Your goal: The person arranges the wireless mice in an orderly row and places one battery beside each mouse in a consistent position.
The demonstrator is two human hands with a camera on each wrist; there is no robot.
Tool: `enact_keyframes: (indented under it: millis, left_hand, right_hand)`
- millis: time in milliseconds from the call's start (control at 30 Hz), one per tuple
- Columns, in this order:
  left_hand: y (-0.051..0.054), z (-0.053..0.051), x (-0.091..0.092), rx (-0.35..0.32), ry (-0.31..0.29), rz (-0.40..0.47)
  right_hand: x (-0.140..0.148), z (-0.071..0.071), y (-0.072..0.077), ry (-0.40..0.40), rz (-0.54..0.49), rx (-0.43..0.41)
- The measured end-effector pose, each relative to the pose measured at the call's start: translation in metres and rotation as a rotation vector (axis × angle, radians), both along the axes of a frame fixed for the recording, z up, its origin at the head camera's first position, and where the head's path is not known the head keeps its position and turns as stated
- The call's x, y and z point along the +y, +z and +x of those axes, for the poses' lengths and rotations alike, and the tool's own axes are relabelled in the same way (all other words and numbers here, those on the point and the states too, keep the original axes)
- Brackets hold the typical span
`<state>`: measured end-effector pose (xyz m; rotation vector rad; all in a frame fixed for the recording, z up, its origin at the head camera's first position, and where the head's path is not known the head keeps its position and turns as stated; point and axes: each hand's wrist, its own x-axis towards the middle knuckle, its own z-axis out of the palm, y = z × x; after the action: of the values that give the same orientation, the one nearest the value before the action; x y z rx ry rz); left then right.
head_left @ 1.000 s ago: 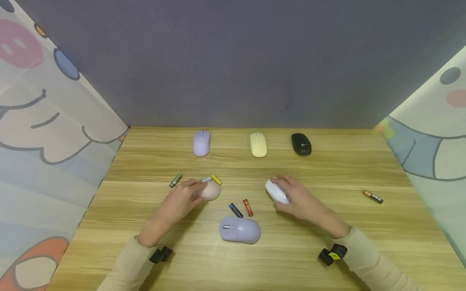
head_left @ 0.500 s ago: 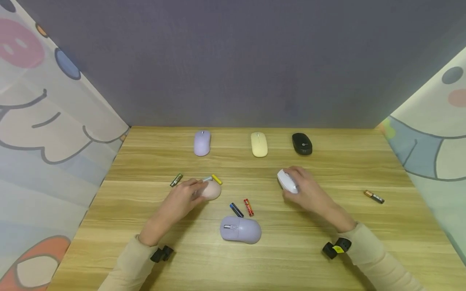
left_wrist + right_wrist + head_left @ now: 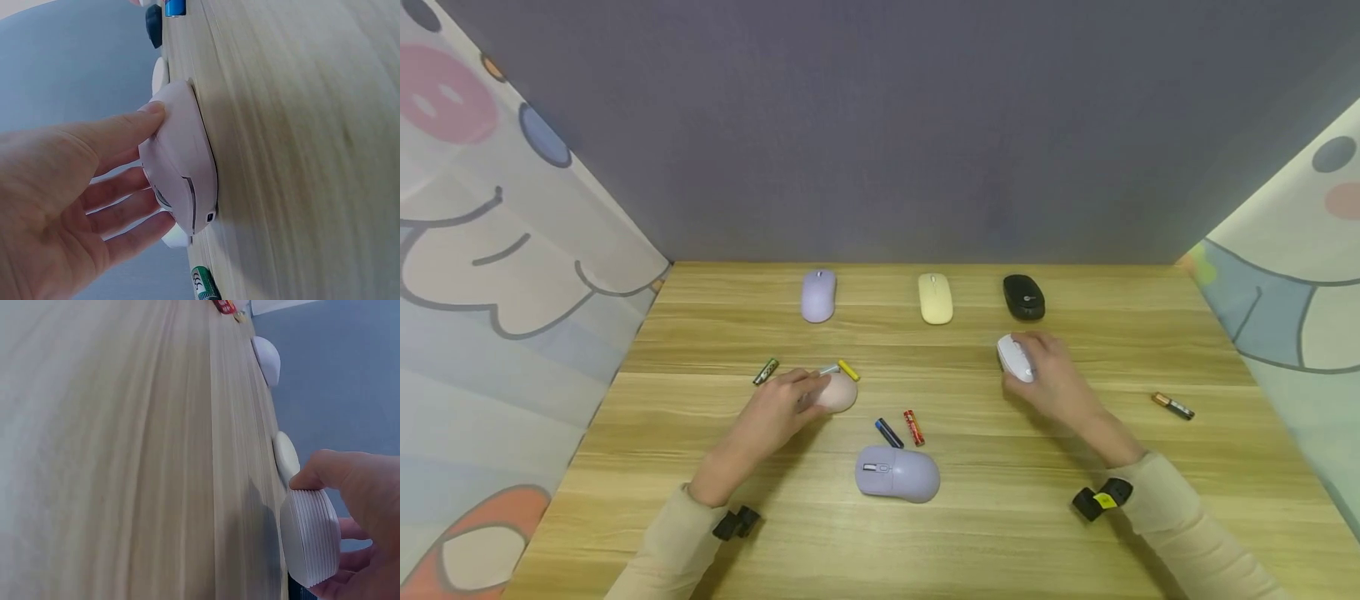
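Note:
A pale pink mouse lies on the table, gripped by my left hand with the thumb on its near side and fingers across the other. My right hand holds a white mouse between thumb and fingers; its ribbed side shows in the right wrist view. That mouse is in front of a black mouse. Just behind the pink mouse lie a yellow battery and a pale battery.
At the back stand a purple mouse and a yellow mouse. A larger purple mouse lies in front, near a blue-black battery and a red battery. A green battery lies left, a copper-black battery right.
My right hand has moved the white mouse to the right and back, closer to the black mouse. My left hand has stayed on the pink mouse.

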<state>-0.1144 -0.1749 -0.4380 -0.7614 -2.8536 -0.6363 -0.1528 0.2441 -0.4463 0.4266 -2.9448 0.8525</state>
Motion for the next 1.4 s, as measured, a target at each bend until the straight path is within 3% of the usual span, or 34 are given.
enact_keyframes:
  millis: [533, 900, 1400]
  left_hand:
    - [-0.002, 0.000, 0.000, 0.015, -0.002, 0.008]
    - [-0.002, 0.000, -0.001, 0.007, 0.001, 0.010]
    - [-0.001, 0.000, 0.000, -0.001, 0.003, 0.008]
  right_hand:
    - [0.015, -0.009, -0.004, -0.067, -0.004, 0.032]
    - [0.023, -0.014, 0.002, -0.121, 0.039, -0.067]
    - [0.028, -0.014, 0.001, -0.127, 0.061, -0.087]
